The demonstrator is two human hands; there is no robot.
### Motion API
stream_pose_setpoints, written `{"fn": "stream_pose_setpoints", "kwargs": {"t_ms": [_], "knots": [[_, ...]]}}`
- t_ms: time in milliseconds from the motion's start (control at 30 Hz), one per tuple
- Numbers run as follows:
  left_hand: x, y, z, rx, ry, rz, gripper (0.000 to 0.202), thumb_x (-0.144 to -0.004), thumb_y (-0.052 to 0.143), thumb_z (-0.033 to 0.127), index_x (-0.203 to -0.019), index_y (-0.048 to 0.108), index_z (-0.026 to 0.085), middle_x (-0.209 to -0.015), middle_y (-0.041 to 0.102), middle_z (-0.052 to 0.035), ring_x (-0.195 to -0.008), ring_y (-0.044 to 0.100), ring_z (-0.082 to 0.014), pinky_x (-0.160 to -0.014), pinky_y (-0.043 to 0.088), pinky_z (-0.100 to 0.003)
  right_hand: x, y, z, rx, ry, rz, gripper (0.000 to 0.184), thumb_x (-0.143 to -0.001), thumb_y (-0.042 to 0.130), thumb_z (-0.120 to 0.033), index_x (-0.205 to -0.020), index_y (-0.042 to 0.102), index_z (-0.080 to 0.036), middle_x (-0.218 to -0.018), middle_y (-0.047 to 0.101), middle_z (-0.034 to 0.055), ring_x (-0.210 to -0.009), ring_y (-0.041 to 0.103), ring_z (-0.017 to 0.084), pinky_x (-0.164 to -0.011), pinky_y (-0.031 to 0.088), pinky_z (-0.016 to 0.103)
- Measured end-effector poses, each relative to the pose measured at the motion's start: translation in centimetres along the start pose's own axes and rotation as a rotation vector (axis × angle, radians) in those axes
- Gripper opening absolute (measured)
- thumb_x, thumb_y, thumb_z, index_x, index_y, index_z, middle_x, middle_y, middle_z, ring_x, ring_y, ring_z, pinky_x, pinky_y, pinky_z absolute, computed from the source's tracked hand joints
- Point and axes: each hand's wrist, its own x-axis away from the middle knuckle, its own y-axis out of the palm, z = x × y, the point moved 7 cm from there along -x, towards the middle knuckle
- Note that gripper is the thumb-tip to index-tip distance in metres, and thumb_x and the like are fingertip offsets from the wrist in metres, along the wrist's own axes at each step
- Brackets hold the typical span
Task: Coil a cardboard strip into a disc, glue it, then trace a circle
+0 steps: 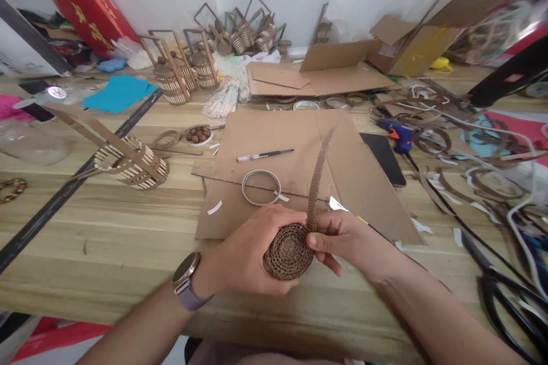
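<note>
Two hands meet at the near edge of the table (107, 239), closed around a cardboard coil (289, 252) wound from corrugated strip. The left hand (246, 251), a watch (186, 279) on its wrist, cups the coil from nine o'clock, fingers curled under it and thumb over the rim. The right hand (342, 239), at three o'clock, pinches the loose tail (319, 174) between thumb and forefinger just where it leaves the coil; the tail rises toward twelve o'clock, slightly bowed.

Winding this well probably means holding the tail taut and seating each turn flush with the face so the disc comes out flat. The left palm should turn the coil while the pinch shifts in short steps. Any slack would likely let the outer turns spring open.

Farther out at three o'clock lie scissors (509, 291). On the cardboard sheet (274, 131) beyond the coil, a tape ring (261, 187) sits at eleven o'clock and a pen (265, 154) near twelve. A blue glue gun (396, 134) lies at two o'clock and a slatted basket (131, 162) at ten. More baskets (180, 71) stand far back by the wall.
</note>
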Motion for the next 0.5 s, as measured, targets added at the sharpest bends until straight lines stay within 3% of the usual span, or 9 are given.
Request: {"fn": "stream_pose_setpoints", "kwargs": {"t_ms": [233,500], "knots": [[0.32,-0.6,-0.44,-0.089,-0.043,0.142,0.084,-0.078,0.077,0.025,-0.145,0.026,0.024,-0.141,0.044,-0.0161,-0.132,0.043,-0.0322,-0.11,0.039,-0.05,-0.32,-0.41,-0.67,-0.099,-0.083,0.154,0.052,-0.067,0.076,-0.062,-0.058,0.052,-0.016,-0.051,0.053,-0.0055,-0.036,0.044,0.004,-0.039,0.026,0.021],[0.06,-0.69,-0.22,-0.111,-0.011,0.203,0.074,-0.077,0.073,0.016,-0.139,0.034,0.023,-0.128,0.053,-0.0138,-0.122,0.05,-0.0293,-0.104,0.044,-0.048,-0.46,0.2,-0.32,-0.107,-0.057,0.155,0.054,-0.065,0.076,-0.064,-0.057,0.054,-0.016,-0.05,0.055,-0.0041,-0.037,0.046,0.005,-0.041,0.027,0.022]]}}
